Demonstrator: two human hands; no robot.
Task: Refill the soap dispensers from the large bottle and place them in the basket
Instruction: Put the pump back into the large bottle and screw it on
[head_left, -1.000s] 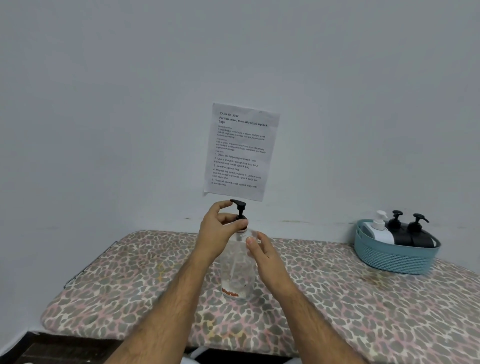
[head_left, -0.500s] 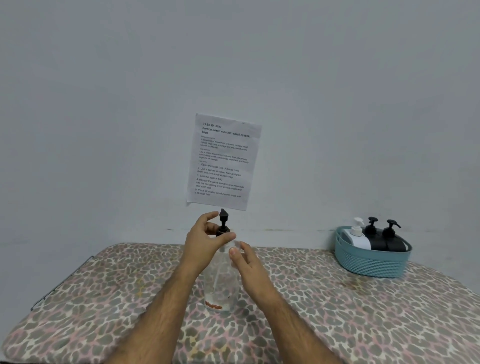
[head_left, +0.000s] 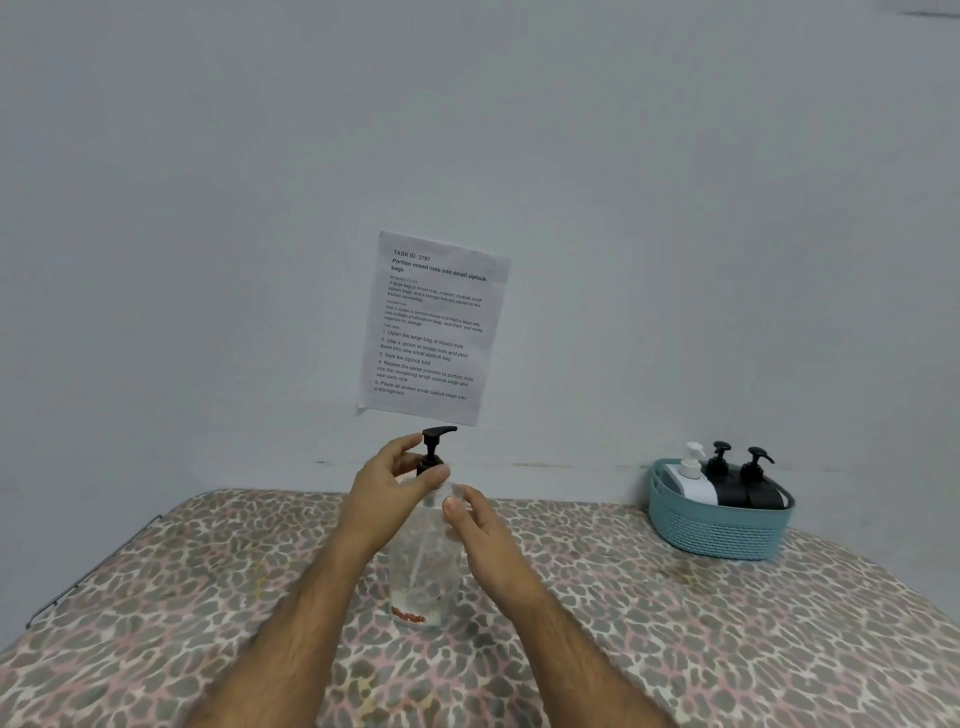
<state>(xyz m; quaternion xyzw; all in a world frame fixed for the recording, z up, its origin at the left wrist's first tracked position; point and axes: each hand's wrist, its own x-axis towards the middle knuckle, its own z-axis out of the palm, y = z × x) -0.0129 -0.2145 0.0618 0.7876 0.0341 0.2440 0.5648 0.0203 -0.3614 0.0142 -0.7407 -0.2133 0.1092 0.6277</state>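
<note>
A large clear bottle (head_left: 423, 577) with a black pump top (head_left: 435, 441) stands upright on the patterned table (head_left: 675, 634), centre. My left hand (head_left: 387, 488) pinches the black pump collar at the bottle's neck. My right hand (head_left: 478, 530) rests against the bottle's right shoulder, fingers loosely curved around it. At the back right sits a teal basket (head_left: 722, 535) holding one white dispenser (head_left: 688, 475) and two black dispensers (head_left: 748, 480), all leaning back with pumps up.
The table has a leopard-print cover and stands against a pale wall. A printed paper sheet (head_left: 434, 327) is taped to the wall just above the bottle's pump. A metal frame edge (head_left: 93, 571) shows at the table's left side.
The pump nozzle has turned under my left hand and now points right. The view shifted, so bottle and basket sit slightly differently in frame. Both hands stay on the bottle.
</note>
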